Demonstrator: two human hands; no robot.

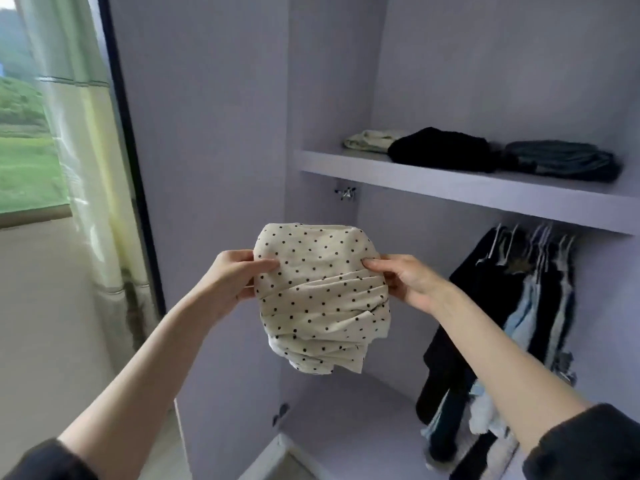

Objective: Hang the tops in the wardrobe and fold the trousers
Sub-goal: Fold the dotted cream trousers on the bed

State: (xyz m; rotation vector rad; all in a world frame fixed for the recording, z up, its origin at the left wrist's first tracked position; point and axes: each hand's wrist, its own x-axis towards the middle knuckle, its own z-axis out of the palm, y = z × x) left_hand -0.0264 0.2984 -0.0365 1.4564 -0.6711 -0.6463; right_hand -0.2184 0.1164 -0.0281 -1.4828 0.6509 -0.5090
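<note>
A folded cream garment with black polka dots [320,299] hangs in the air in front of the open wardrobe. My left hand [239,275] grips its left edge, thumb on top. On the other side my right hand [405,280] pinches the right edge. The bundle sits below the level of the lilac shelf [450,183]. On that shelf lie three folded pieces: a pale one [370,140], a black one [440,148] and a grey-blue one [561,159]. Several tops on hangers [519,306] hang under the shelf at the right.
The wardrobe's open door [207,168] stands at the left, close to my left arm. Beyond it are a green curtain [79,133] and a window [24,133]. The wardrobe floor [346,410] lies below the bundle.
</note>
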